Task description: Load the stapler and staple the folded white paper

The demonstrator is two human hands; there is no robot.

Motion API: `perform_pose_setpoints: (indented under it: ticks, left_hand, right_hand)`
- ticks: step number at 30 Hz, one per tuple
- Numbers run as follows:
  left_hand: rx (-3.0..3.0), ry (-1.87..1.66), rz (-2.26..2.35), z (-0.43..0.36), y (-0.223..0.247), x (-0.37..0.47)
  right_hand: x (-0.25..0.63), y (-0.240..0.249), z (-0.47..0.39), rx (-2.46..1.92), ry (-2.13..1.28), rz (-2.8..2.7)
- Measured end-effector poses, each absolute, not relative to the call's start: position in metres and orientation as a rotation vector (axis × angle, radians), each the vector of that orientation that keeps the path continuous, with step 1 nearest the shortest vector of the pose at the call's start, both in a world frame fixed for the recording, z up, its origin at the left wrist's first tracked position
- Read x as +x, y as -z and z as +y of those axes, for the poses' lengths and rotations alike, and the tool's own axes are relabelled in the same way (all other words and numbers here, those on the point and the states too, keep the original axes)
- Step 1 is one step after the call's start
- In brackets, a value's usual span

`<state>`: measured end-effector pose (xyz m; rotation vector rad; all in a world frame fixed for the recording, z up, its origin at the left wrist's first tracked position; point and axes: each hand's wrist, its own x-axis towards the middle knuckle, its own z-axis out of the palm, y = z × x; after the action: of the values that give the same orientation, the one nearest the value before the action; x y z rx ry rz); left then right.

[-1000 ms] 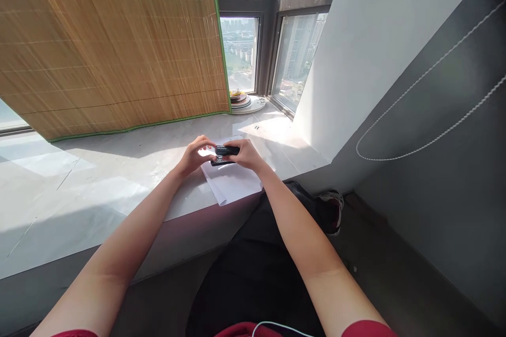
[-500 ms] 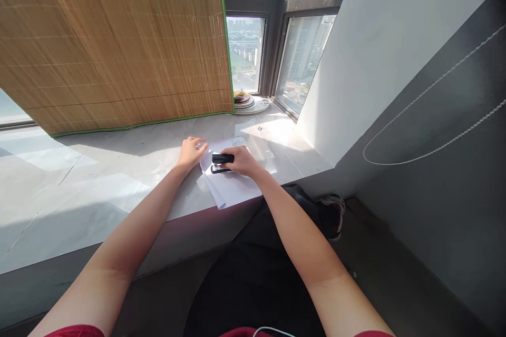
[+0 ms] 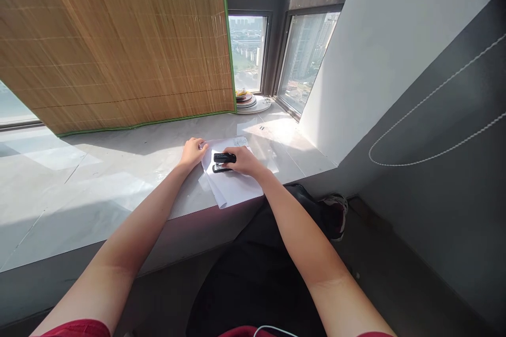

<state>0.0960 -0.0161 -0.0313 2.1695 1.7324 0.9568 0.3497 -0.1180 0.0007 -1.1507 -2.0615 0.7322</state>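
White sheets of paper [image 3: 241,184] lie on the pale window ledge, one lower corner curled over near the front edge. My right hand [image 3: 243,161] is closed round the back of a black stapler [image 3: 224,158], which rests over the paper with its jaws pointing left and apart. At the paper's upper left edge, my left hand [image 3: 193,151] has its fingers curled, pinching the margin; the fingertips are partly hidden. A printed patch shows at the top of the sheets.
Stacked plates [image 3: 247,101] stand in the window corner. Two small staple-like bits [image 3: 262,128] lie on the ledge [image 3: 118,168] beyond the paper. A bamboo blind [image 3: 138,37] hangs at the left, and a white bead cord [image 3: 411,108] loops at the right.
The whole view has shifted slightly, so everything sits a little further right. Both hands keep their hold, and the stapler stays over the paper.
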Motion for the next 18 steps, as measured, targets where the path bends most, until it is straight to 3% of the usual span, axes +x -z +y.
perform_pose_setpoints:
  ticks: [18]
  left_hand:
    - [2.074,-0.985,1.697,-0.0236,0.0265,0.0998]
  right_hand:
    - [0.3524,-0.0027,-0.1188,-1.159,-0.718,-2.109]
